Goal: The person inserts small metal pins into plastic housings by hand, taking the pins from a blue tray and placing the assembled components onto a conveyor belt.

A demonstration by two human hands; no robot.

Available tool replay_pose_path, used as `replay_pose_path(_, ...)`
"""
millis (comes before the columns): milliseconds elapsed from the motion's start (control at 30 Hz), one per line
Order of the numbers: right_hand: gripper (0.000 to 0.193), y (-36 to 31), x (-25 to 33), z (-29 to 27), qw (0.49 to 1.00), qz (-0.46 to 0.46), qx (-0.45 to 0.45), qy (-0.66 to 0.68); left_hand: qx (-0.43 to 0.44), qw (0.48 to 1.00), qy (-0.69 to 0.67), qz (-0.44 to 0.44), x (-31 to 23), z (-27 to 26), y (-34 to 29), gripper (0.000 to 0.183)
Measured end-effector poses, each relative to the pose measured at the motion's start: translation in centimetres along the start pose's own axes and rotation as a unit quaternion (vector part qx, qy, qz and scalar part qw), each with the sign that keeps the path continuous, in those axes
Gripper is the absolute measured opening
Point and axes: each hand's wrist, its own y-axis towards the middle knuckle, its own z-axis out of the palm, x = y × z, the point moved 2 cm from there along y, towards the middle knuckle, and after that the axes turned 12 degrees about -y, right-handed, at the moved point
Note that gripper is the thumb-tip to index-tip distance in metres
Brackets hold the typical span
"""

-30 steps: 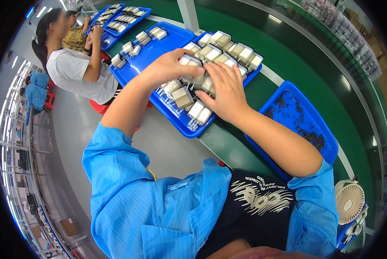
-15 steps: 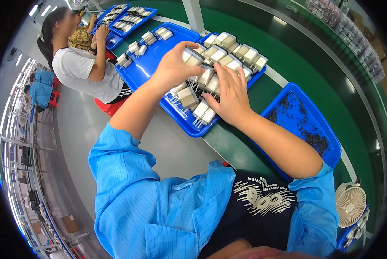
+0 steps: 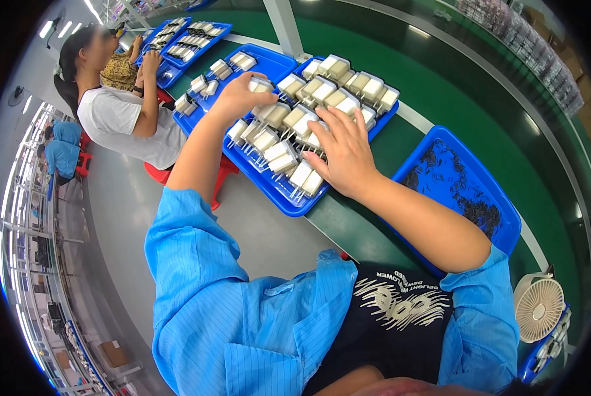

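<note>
Many white plug adapters with metal prongs and dark edges (image 3: 281, 158) lie packed in rows in a blue tray (image 3: 294, 208) in front of me. My left hand (image 3: 237, 100) is at that tray's far left edge, its thumb and fingers closed around one white plug adapter (image 3: 261, 86). On the right side of the rows rests my right hand (image 3: 348, 148), fingers spread over the adapters and holding none. Another blue tray (image 3: 269, 63) adjoins on the left, with several adapters (image 3: 244, 61) standing in small groups.
To the right, a blue tray (image 3: 440, 155) holds small dark pieces (image 3: 481, 216). A cream fan (image 3: 539, 309) stands at the lower right. A seated person in a white shirt (image 3: 120, 112) works at the left beside further loaded trays (image 3: 195, 41). A red stool (image 3: 224, 179) is on the floor.
My left hand has moved left, away from the right hand, carrying a plug adapter toward the left tray. More adapters are uncovered. The right hand has shifted only slightly.
</note>
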Motion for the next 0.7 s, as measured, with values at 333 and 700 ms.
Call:
replay_pose_path(333, 0.053, -1.6, 0.8, -3.5, 0.997, -0.045, 0.020, 0.058, -0.075, 0.974, 0.173, 0.127, -1.2, 2.0, 1.5, 0.073)
replay_pose_path(700, 0.059, -5.9, -1.3, -7.3, 0.987, -0.046, 0.110, 0.105, -0.032, 0.951, 0.256, 0.168, -0.5, 4.1, 2.5, 0.058)
